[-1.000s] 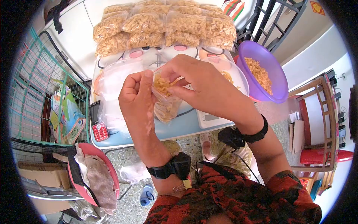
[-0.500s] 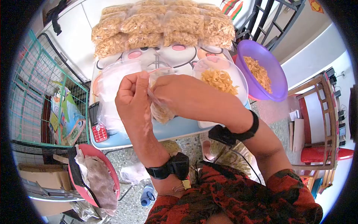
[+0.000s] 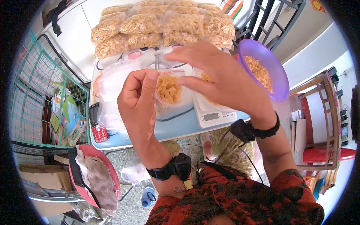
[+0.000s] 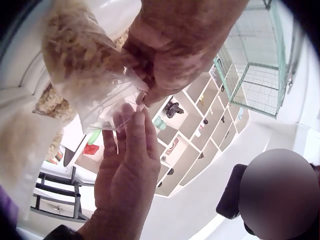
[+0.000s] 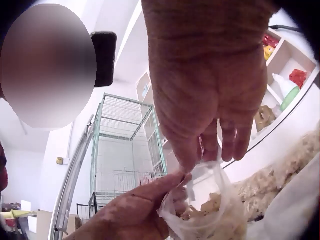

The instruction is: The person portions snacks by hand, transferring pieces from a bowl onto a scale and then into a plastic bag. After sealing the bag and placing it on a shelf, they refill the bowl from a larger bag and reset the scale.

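My left hand [image 3: 137, 93] pinches the left rim of a clear plastic bag [image 3: 174, 72] with a reddish line at its mouth. Pale yellow dried flakes [image 3: 168, 90] fill the bag, which hangs above the table. The right hand [image 3: 228, 75] is at the bag's right side, thumb and fingers spread apart, thumb tip right at the rim. In the right wrist view the bag [image 5: 227, 200] gapes, flakes visible inside. A white kitchen scale [image 3: 212, 117] stands under the right hand, which hides most of the flakes on it.
Packed bags of flakes [image 3: 142, 24] are stacked along the table's back. A purple basin [image 3: 279, 80] with more flakes stands at right. Flat plastic bags [image 3: 112, 82] and a red phone [image 3: 99, 134] lie at left. A green wire cage [image 3: 48, 93] stands beside the table.
The right hand went down over the bag's mouth, then drew back up and right with its fingers spread. The bag's opening now shows; the left hand keeps its hold.
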Tool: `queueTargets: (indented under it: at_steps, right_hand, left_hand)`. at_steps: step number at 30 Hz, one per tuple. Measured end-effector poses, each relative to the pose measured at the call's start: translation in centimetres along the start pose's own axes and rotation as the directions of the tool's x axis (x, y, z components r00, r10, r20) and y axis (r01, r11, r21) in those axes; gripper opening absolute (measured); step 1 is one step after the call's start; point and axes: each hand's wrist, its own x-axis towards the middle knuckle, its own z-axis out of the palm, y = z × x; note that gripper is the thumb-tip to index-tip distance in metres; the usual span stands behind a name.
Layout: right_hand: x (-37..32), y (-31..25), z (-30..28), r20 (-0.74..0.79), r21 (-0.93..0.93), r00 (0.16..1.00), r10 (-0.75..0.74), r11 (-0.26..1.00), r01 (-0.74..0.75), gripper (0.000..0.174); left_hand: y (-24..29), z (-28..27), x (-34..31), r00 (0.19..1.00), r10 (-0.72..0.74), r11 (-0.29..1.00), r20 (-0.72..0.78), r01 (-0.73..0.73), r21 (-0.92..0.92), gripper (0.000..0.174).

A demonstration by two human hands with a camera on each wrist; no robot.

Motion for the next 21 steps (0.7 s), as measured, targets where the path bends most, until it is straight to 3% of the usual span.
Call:
queueTargets:
  at_steps: [2,3,5,11,15,18,21]
  right_hand:
    - [0.7,-0.1,1.0,0.048,-0.007,0.999,-0.019,1.000,0.020,0.032]
    - [1.2,-0.3,1.5,0.042,0.014,0.999,-0.007,1.000,0.006,0.024]
    - [1.7,-0.3,2.6,0.067,0.007,0.991,0.113,0.993,-0.114,0.019]
    - [2.0,0.9,4.4,-0.039,0.164,0.955,0.295,0.944,-0.285,0.016]
    - [2.4,0.8,4.7,-0.026,0.303,0.902,0.430,0.864,-0.403,0.016]
    - [2.5,1.2,5.6,-0.046,0.428,0.880,0.473,0.805,-0.411,0.015]
    - [2.7,1.1,6.0,-0.021,0.480,0.874,0.485,0.772,-0.417,0.014]
  left_hand:
    - [0.0,-0.2,-0.1,0.999,-0.006,1.000,0.039,0.007,-0.017,0.016]
    - [-0.2,-0.1,0.0,1.000,0.013,1.000,0.020,-0.012,-0.017,0.017]
    - [-0.8,0.2,0.3,0.999,0.049,0.999,-0.018,-0.050,-0.018,0.019]
    - [-1.8,-0.8,1.7,0.938,0.175,0.981,-0.300,-0.193,-0.031,0.020]
    - [-1.2,-2.6,1.6,0.928,0.103,0.994,-0.358,-0.111,-0.002,0.027]
    - [-0.8,-3.3,1.0,0.970,-0.112,0.980,-0.216,0.144,0.140,0.030]
    - [-0.6,-2.9,0.8,0.977,-0.153,0.962,-0.149,0.181,0.203,0.029]
